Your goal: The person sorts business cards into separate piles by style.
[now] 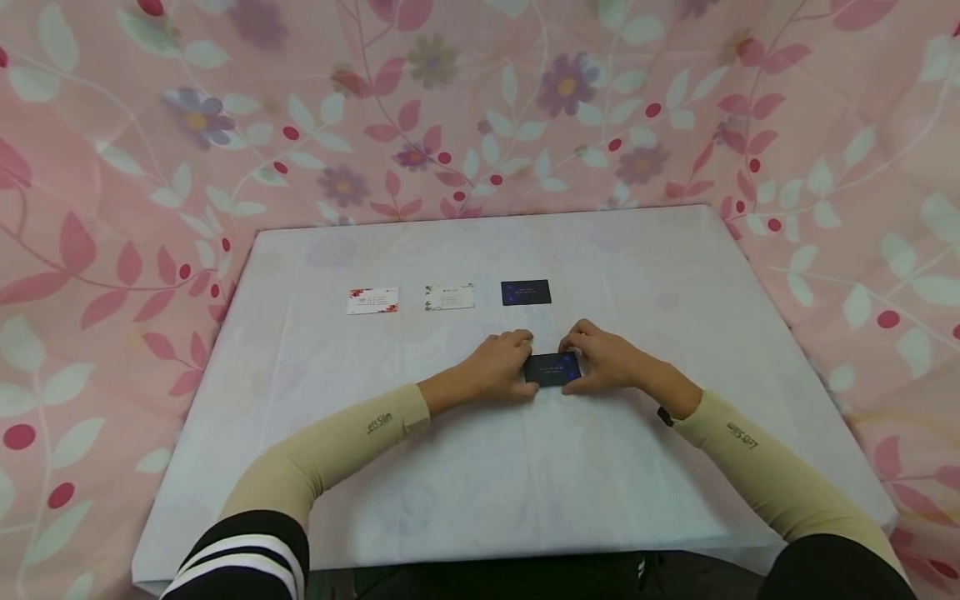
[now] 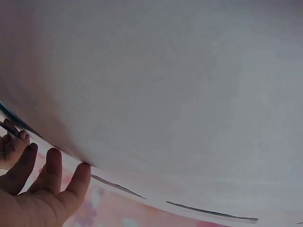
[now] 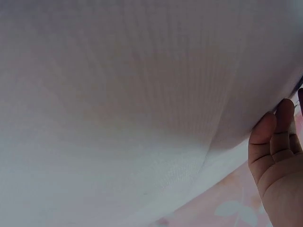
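A dark blue-black business card (image 1: 552, 369) lies between the two hands in the head view, light print on its face. My left hand (image 1: 501, 367) holds it at the left end, thumb near the lower corner and fingers near the upper one. At the right end my right hand (image 1: 606, 358) holds it, with bent fingers above and the thumb below. The left wrist view shows the left hand (image 2: 45, 194) with its fingertips at the cloth. In the right wrist view the right hand (image 3: 279, 161) is at the right edge, the card mostly hidden.
Beyond the hands, three cards lie in a row: a white card with red corners (image 1: 372, 301), a white card with a leafy border (image 1: 449, 297) and another dark card (image 1: 526, 292). A white cloth covers the table (image 1: 450, 483). Pink floral fabric (image 1: 465, 108) hangs around it.
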`<move>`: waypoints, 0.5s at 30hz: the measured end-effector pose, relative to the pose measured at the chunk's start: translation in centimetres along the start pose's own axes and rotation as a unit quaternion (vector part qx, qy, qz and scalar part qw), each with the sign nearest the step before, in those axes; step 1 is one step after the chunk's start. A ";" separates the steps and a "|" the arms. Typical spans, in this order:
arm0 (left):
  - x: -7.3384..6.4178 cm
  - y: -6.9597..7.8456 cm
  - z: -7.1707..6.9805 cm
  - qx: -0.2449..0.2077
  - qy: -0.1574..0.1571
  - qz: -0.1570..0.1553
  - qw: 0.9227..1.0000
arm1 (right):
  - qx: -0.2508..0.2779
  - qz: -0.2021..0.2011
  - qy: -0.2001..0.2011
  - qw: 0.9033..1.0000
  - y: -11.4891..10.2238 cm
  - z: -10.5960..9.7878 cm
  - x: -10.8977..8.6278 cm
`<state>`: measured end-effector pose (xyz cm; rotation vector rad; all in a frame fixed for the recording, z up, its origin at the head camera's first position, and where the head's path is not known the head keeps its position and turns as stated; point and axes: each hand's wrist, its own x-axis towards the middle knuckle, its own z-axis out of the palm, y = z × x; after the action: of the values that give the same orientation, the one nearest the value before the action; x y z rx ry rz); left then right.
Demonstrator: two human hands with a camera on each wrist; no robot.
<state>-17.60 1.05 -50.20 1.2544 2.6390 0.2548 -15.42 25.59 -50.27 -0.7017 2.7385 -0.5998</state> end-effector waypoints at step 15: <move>0.4 -2.3 -0.6 -0.012 0.027 -0.026 0.999 | 0.051 0.004 0.029 0.998 0.7 -0.5 1.4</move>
<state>-19.73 -0.11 -50.24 1.1857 2.7014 0.3161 -17.07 25.61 -50.29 -0.6576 2.7396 -0.7640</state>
